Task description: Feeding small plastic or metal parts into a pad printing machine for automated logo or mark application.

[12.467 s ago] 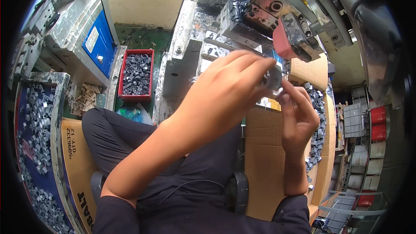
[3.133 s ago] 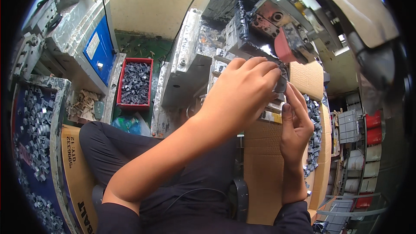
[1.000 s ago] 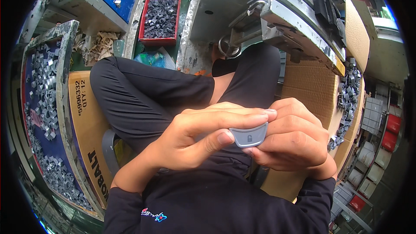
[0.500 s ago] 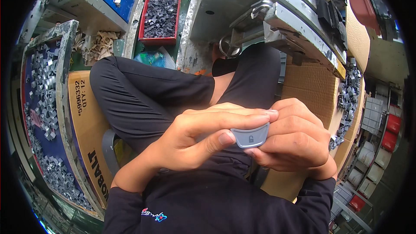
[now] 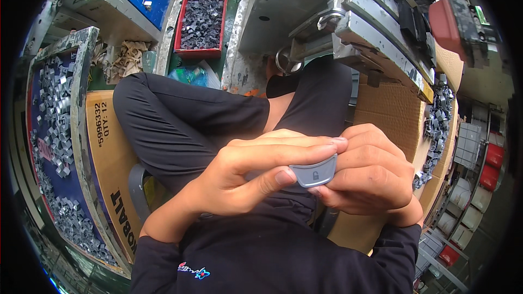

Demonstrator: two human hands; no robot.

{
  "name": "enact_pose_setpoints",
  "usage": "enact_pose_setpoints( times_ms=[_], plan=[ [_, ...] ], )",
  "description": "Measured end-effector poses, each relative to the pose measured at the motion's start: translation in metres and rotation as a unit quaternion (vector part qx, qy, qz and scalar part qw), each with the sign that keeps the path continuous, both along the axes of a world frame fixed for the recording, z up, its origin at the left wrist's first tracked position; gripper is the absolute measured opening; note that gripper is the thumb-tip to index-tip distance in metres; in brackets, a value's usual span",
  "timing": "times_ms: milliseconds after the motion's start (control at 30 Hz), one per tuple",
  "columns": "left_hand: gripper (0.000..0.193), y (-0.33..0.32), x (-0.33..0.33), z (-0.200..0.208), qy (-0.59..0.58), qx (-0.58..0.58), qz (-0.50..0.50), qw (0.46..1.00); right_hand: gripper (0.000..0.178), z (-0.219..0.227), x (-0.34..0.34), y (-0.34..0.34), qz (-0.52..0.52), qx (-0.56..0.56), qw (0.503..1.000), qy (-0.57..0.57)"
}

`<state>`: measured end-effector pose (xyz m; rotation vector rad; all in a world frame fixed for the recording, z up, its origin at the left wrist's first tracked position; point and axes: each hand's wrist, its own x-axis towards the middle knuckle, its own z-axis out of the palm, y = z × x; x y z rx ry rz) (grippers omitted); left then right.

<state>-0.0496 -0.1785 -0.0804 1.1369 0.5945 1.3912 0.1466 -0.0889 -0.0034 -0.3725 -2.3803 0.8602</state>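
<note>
Between my two hands is a small grey plastic button cap point(image 5: 315, 173), curved along its edges and marked with a padlock symbol on its face. My left hand point(image 5: 248, 169) pinches its left side, thumb below and fingers along the top edge. On the other side my right hand point(image 5: 373, 171) has its fingers curled round the right end, with the thumb tip under the lower edge. Fingertips of both hands meet above the cap. Its back side is hidden by the fingers.
A blue tray point(image 5: 41, 185) on the left bears many small grey parts. Ahead, a red bin point(image 5: 200, 53) is filled with similar parts. A metal machine point(image 5: 381, 32) stands ahead right, beside a cardboard box point(image 5: 389, 106). Another printed carton point(image 5: 106, 152) is by my left knee.
My hands and the button cap hold almost the same position. The cap has shifted very slightly to the left.
</note>
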Motion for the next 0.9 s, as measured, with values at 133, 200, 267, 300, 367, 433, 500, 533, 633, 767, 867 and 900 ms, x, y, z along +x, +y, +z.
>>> enact_pose_setpoints(
  times_ms=[133, 200, 267, 300, 367, 433, 500, 533, 633, 767, 867, 900],
  plan=[
    [0.049, 0.001, -0.003, -0.001, 0.026, 0.020, 0.017, 0.999, 0.025, -0.001, -0.001, 0.002, -0.007, 0.000, 1.000, 0.010],
    [0.048, 0.002, -0.005, -0.001, 0.054, 0.040, 0.037, 0.997, 0.027, -0.002, -0.002, 0.002, -0.013, 0.000, 1.000, 0.014],
    [0.050, 0.003, -0.005, -0.003, 0.061, 0.044, 0.049, 0.996, 0.027, -0.003, -0.001, 0.002, -0.033, -0.012, 0.999, 0.017],
    [0.051, 0.004, -0.005, -0.004, 0.068, 0.046, 0.061, 0.995, 0.027, -0.002, -0.001, 0.003, -0.034, -0.009, 0.999, 0.018],
    [0.054, 0.003, -0.005, -0.006, 0.061, 0.037, 0.068, 0.995, 0.028, 0.002, -0.002, 0.005, -0.033, -0.015, 0.999, 0.003],
    [0.058, 0.002, -0.004, -0.001, 0.054, 0.031, 0.073, 0.995, 0.028, 0.003, -0.002, 0.006, -0.044, -0.022, 0.999, 0.012],
    [0.066, 0.001, -0.001, 0.012, -0.002, -0.068, 0.087, 0.994, 0.029, 0.006, 0.000, 0.009, -0.056, -0.026, 0.998, 0.021],
    [0.074, 0.005, -0.004, 0.014, 0.018, -0.059, 0.078, 0.995, 0.032, 0.006, 0.003, 0.011, -0.061, -0.060, 0.996, 0.022],
    [0.076, 0.023, -0.009, 0.036, 0.137, -0.004, 0.079, 0.987, 0.044, 0.009, 0.017, 0.014, -0.096, -0.136, 0.985, 0.053],
    [0.070, 0.061, -0.002, 0.056, 0.229, 0.146, 0.137, 0.953, 0.048, 0.019, 0.030, 0.025, -0.147, -0.093, 0.981, 0.086],
    [0.055, 0.096, 0.016, 0.073, 0.278, 0.218, 0.193, 0.915, 0.046, 0.026, 0.045, 0.042, -0.214, -0.036, 0.972, 0.091],
    [0.052, 0.108, 0.023, 0.077, 0.303, 0.231, 0.206, 0.901, 0.045, 0.027, 0.049, 0.050, -0.244, -0.024, 0.965, 0.097]
  ],
)
